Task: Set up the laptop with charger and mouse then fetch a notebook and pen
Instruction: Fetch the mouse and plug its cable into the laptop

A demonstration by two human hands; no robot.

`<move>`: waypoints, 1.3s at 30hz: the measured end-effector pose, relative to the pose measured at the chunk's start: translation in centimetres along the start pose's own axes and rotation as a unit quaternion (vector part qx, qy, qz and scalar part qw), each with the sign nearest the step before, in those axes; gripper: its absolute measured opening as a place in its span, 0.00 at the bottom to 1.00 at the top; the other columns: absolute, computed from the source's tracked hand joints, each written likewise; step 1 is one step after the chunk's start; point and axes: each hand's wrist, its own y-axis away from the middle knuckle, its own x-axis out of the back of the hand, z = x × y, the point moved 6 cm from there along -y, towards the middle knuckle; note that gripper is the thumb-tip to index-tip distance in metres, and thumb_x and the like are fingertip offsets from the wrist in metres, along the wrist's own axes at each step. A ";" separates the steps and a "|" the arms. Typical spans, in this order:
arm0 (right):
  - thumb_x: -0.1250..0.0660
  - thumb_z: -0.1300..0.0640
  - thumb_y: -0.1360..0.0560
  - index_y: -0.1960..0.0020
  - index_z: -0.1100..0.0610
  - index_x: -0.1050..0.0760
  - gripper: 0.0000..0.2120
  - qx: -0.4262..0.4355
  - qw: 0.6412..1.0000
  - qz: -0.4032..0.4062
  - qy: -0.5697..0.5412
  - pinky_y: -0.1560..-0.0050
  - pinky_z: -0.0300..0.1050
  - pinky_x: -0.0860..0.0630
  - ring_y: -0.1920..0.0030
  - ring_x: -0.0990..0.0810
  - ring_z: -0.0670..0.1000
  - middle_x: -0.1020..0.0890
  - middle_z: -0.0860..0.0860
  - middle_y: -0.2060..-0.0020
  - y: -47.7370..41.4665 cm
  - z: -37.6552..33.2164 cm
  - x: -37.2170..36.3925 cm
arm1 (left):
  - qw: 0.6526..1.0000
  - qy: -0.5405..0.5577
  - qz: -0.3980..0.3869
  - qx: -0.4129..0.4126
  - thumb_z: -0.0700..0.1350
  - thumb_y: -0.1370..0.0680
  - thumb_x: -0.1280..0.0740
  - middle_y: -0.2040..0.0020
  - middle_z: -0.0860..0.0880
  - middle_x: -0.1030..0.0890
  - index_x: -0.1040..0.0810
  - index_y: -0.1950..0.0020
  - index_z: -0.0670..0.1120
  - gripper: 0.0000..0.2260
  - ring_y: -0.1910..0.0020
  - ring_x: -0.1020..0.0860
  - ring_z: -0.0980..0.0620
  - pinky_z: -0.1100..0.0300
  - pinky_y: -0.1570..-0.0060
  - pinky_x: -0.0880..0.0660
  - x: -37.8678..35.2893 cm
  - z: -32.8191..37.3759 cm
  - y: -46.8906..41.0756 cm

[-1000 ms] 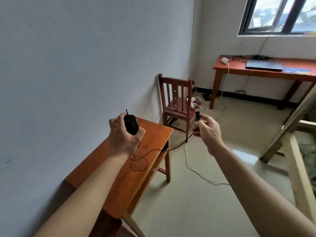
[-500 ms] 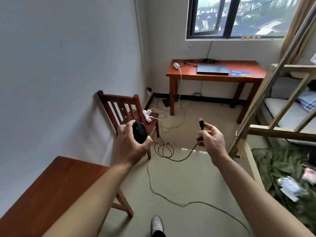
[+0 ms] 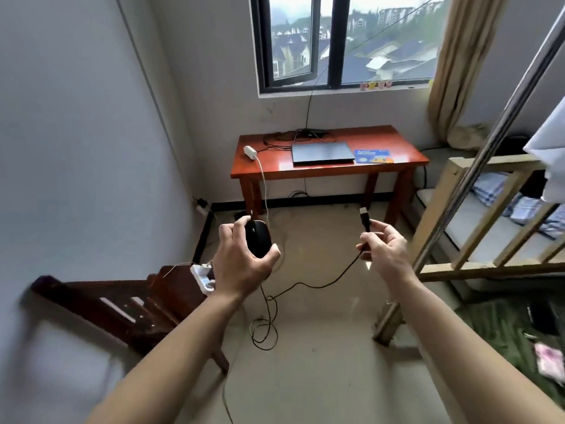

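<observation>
head view: left hand [image 3: 241, 264] clenched around black mouse [image 3: 257, 238] at 9 o'clock of centre; right hand [image 3: 383, 250] pinching usb plug [image 3: 364, 218] upright at 3 o'clock, cable [image 3: 308, 284] sagging between. closed laptop [image 3: 321, 153] flat on table [image 3: 406, 148] at 12 o'clock, white charger [image 3: 250, 151] just left.
</observation>
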 end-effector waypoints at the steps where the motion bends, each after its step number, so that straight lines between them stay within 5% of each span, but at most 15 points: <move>1: 0.33 0.63 0.21 0.40 0.52 0.24 0.12 -0.002 1.000 0.009 -0.005 0.66 0.37 0.21 0.65 0.17 0.45 0.17 0.53 0.59 -2.6 0.5 0.4 | 1.000 0.004 -0.004 -0.005 0.62 0.35 0.30 0.43 0.47 0.30 0.30 0.31 0.48 0.36 0.49 0.24 0.46 0.55 0.54 0.23 -2.1 0.2 -2.2; 9: 0.32 0.61 0.21 0.38 0.54 0.26 0.12 0.004 0.998 0.035 -0.043 0.63 0.39 0.20 0.64 0.16 0.46 0.17 0.51 0.61 -25.8 2.9 1.2 | 0.999 0.009 -0.006 -0.043 0.62 0.35 0.29 0.45 0.51 0.32 0.30 0.32 0.51 0.34 0.52 0.25 0.49 0.55 0.57 0.23 -18.4 3.0 -19.3; 18: 0.32 0.59 0.22 0.43 0.49 0.25 0.10 0.056 0.995 0.046 -0.074 0.50 0.52 0.19 0.59 0.16 0.50 0.15 0.48 0.64 -50.6 -5.5 0.9 | 0.997 0.008 0.016 -0.074 0.62 0.34 0.29 0.45 0.53 0.33 0.31 0.32 0.53 0.33 0.50 0.29 0.52 0.58 0.55 0.28 -30.2 10.2 -39.6; 22: 0.34 0.62 0.20 0.47 0.48 0.25 0.09 0.094 0.990 0.074 -0.076 0.55 0.47 0.17 0.64 0.16 0.46 0.19 0.50 0.60 -59.9 -7.6 1.4 | 0.997 0.018 0.030 -0.075 0.61 0.35 0.29 0.46 0.52 0.32 0.30 0.32 0.52 0.33 0.52 0.37 0.61 0.58 0.54 0.30 -36.4 11.7 -47.4; 32: 0.36 0.65 0.20 0.46 0.54 0.29 0.08 0.159 0.956 0.208 -0.131 0.66 0.40 0.20 0.67 0.19 0.45 0.22 0.51 0.61 -84.6 -12.6 6.7 | 0.989 0.106 -0.020 -0.098 0.62 0.35 0.30 0.43 0.48 0.29 0.30 0.32 0.51 0.33 0.51 0.24 0.48 0.59 0.53 0.30 -56.5 15.4 -69.3; 39: 0.36 0.65 0.21 0.46 0.55 0.29 0.08 0.180 0.943 0.264 -0.091 0.62 0.41 0.20 0.66 0.20 0.49 0.22 0.52 0.60 -97.6 -14.7 9.7 | 0.981 0.122 -0.078 -0.127 0.62 0.33 0.28 0.42 0.48 0.30 0.31 0.32 0.53 0.33 0.49 0.22 0.44 0.57 0.52 0.30 -69.0 20.4 -82.5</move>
